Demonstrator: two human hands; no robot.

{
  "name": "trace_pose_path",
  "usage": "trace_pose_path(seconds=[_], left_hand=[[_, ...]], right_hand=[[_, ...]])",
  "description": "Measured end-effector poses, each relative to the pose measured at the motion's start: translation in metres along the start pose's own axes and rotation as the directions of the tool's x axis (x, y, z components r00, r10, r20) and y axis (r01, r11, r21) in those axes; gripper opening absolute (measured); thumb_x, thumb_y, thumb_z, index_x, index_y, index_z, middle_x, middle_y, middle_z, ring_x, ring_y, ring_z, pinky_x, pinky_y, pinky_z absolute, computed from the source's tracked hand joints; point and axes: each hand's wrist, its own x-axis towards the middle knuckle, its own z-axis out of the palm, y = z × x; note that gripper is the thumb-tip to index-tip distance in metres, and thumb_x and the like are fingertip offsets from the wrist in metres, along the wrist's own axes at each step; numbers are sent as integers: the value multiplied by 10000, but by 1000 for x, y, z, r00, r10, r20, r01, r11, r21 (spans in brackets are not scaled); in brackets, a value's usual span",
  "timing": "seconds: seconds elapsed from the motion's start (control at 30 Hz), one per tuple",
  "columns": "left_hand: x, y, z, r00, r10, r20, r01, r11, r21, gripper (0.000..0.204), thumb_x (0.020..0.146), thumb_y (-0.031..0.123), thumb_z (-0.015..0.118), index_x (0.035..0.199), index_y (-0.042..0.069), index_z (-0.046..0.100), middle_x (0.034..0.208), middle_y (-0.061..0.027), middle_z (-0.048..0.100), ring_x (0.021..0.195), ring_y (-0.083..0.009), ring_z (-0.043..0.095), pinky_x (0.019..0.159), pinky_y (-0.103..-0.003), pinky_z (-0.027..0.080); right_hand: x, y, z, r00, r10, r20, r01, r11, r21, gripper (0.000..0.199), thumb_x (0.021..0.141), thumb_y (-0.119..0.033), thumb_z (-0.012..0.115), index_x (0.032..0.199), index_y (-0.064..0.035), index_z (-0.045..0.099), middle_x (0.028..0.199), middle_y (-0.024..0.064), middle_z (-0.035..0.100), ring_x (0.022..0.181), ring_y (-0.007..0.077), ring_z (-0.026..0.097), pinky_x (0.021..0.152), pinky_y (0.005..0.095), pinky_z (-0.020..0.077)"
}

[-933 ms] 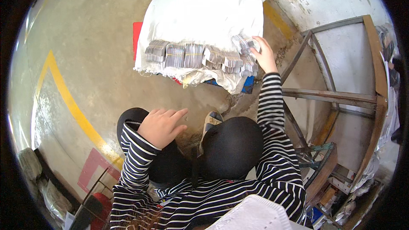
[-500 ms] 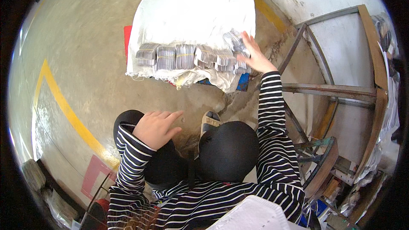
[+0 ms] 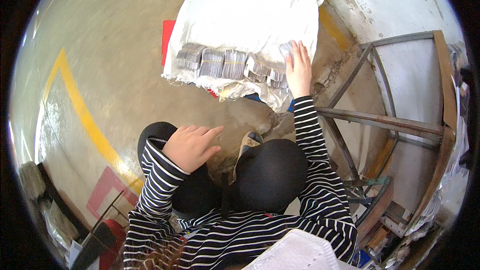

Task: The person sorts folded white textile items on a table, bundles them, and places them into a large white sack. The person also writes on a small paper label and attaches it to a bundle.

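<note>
A row of grey-and-white bundles (image 3: 211, 63), which look like stacked paper or labels tied with thin yellowish bands, lies along the near edge of a white cloth (image 3: 250, 10). At the row's right end, my right hand (image 3: 299, 72) reaches forward with its fingers stretched out. It touches or covers part of a small bundle (image 3: 285, 49) lying just beyond the row, and the palm side is hidden. My left hand (image 3: 192, 145) rests over my left knee, fingers apart, holding nothing.
A red piece (image 3: 168, 35) and some blue show from under the cloth. To the right stands a rusty metal frame (image 3: 390, 119) against a pale wall. Yellow floor tape (image 3: 82, 110) bends across the concrete at left. Odds and ends (image 3: 55, 220) sit at lower left.
The view has shifted, so the cloth and bundles appear farther right and slightly lower. My right hand has turned more upright, its fingers now straight over the right-end bundles. My left hand stays on the knee.
</note>
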Motion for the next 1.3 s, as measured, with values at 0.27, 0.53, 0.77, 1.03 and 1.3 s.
trace_pose_path(seconds=[0.27, 0.53, 0.77, 1.03, 1.3], left_hand=[[2, -7, 4, 999, -24, 34, 23, 999, 22, 439, 896, 357, 574, 1248, 97, 547, 976, -120, 662, 916, -292, 635, 834, -389, 480], [-11, -3, -2, 996, -68, 57, 71, 997, -38, 468, 897, 357, 574, 1288, 105, 518, 993, -130, 648, 929, -302, 618, 845, -391, 468], [1, -3, 11, 994, -64, 93, 65, 998, -5, 441, 900, 331, 565, 1276, 105, 524, 1001, -112, 653, 944, -277, 621, 837, -372, 474], [-3, -30, -13, 983, -183, -12, 180, 976, -125, 421, 878, 336, 594, 1233, 111, 561, 941, -114, 670, 913, -271, 647, 814, -382, 492], [24, -87, 43, 854, -370, 366, 519, 642, -564, 401, 924, 310, 548, 1249, 75, 551, 1003, -121, 692, 862, -245, 664, 739, -363, 521]], right_hand=[[-31, -61, 53, 980, -41, 194, 47, 999, -26, 442, 1009, -351, 341, 1393, -164, 452, 1366, 63, 530, 1260, 259, 485, 1055, 444, 327], [26, -132, 26, 980, -160, -114, 184, 952, 244, 482, 942, -321, 533, 1316, -21, 480, 1270, 223, 550, 1175, 344, 524, 993, 466, 396], [21, -143, 115, 937, -329, 114, 313, 939, 142, 370, 953, -312, 493, 1258, -114, 561, 1105, 63, 655, 1067, 247, 568, 971, 405, 373], [30, -185, 104, 848, -530, 29, 511, 830, 226, 660, 871, -320, 620, 1442, -117, 358, 1498, 80, 355, 1363, 278, 352, 1119, 442, 265], [52, -172, 61, 495, -687, 532, 433, 726, 534, 718, 791, -343, 699, 1419, -159, 403, 1457, 140, 401, 1332, 320, 402, 1047, 479, 369]])
